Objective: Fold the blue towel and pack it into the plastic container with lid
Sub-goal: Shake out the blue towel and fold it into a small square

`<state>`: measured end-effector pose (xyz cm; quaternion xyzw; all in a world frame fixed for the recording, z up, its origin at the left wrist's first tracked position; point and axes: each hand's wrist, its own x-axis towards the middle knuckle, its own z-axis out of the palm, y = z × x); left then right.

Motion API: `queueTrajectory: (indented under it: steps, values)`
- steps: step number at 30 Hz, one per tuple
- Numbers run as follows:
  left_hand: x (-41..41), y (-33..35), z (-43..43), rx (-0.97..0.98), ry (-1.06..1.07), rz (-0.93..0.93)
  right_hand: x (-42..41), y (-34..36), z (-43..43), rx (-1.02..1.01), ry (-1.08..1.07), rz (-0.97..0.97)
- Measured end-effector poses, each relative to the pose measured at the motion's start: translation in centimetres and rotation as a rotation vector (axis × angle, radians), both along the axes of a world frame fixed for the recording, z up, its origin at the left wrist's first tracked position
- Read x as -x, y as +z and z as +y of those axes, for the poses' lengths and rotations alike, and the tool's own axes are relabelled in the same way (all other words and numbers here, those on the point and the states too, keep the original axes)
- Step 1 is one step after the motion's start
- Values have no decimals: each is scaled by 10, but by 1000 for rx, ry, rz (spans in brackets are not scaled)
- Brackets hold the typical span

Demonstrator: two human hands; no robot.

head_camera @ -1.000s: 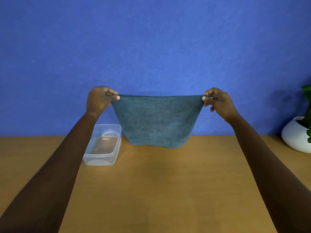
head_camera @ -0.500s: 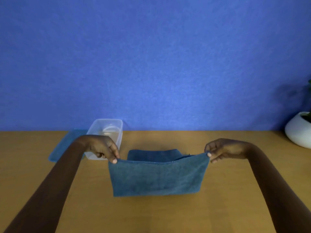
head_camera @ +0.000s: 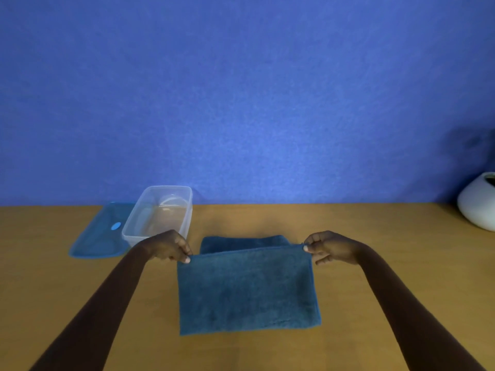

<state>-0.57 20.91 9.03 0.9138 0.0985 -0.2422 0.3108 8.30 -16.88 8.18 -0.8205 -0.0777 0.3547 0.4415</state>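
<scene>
The blue towel (head_camera: 247,289) lies folded over on the wooden table (head_camera: 375,263), its upper layer reaching toward me and a strip of the lower layer showing behind. My left hand (head_camera: 168,246) pinches the top layer's far left corner. My right hand (head_camera: 328,246) pinches the far right corner. The clear plastic container (head_camera: 158,212) stands open and empty at the back left, just behind my left hand. Its blue lid (head_camera: 100,231) lies flat on the table to the left of it.
A white round pot (head_camera: 478,203) sits at the table's back right edge. A blue wall (head_camera: 241,89) rises directly behind the table.
The towel hung spread in the air a second ago; both hands have lowered it and drawn its top edge toward me, so it now lies doubled on the table.
</scene>
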Motion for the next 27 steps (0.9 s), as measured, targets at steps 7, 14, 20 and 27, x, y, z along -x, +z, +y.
queueTrajectory:
  steps: [7, 14, 20, 27]
  values:
    - [-23, -38, -11, 123, 360, -353, -17, -28, 33, 27, -310, -248]
    - [-52, -62, -27, 49, 468, -521, -30, -73, 47, -57, -561, -158]
    - [-66, -79, -33, 65, 511, -524, -36, -95, 49, 80, -578, -263]
    - [-61, -107, -30, 22, 390, -286, -38, -99, 47, 230, -599, -145]
